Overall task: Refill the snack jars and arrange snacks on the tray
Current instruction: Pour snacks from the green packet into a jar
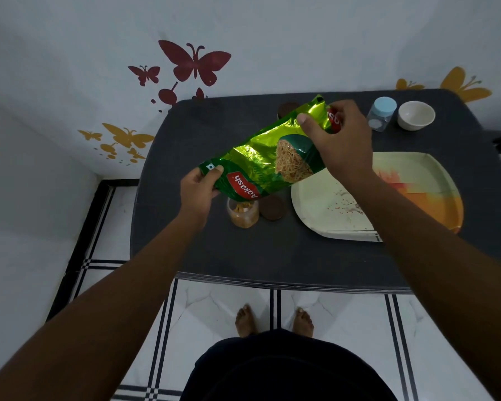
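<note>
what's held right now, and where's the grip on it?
The green snack packet, held in both hands over the open jar. Left hand grips the lower, logo end; right hand grips the upper end.

One snack packet [268,156], two or perhaps three jars [242,213], one bowl [416,115], one tray [324,198], one loose lid [273,207].

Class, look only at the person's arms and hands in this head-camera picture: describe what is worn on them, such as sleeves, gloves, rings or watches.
Nothing is worn on them. The left hand and right hand are bare, with no gloves, and no rings or bracelets can be seen. Both forearms are uncovered all the way to the picture's edges, so no sleeve shows. No watch or wristband is visible on either wrist.
</note>
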Demonstrator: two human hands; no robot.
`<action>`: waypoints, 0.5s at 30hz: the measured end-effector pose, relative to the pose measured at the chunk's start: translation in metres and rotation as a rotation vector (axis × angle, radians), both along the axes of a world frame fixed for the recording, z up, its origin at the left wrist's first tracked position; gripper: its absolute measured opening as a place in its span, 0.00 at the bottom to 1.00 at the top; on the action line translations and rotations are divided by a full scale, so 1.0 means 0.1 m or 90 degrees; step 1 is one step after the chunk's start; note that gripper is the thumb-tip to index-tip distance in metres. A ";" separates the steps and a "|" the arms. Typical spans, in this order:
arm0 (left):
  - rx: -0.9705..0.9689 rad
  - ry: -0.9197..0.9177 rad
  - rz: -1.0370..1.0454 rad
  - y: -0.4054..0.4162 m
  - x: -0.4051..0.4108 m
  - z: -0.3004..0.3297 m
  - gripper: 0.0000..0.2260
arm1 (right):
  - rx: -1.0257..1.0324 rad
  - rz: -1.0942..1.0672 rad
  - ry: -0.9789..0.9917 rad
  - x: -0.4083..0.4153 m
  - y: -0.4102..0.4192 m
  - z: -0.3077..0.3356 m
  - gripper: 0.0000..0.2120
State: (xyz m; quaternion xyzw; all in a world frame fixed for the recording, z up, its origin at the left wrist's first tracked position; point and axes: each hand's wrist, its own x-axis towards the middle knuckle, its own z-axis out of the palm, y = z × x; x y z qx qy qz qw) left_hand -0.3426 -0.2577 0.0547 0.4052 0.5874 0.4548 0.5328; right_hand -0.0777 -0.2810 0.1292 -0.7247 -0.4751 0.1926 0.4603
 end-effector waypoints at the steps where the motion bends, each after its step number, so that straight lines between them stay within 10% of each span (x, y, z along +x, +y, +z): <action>1: 0.001 0.001 0.000 0.00 0.00 0.00 0.12 | 0.001 -0.002 0.000 0.00 -0.01 0.00 0.32; 15: -0.008 0.002 0.002 0.02 0.02 -0.02 0.08 | -0.011 -0.013 -0.008 0.01 -0.02 0.01 0.35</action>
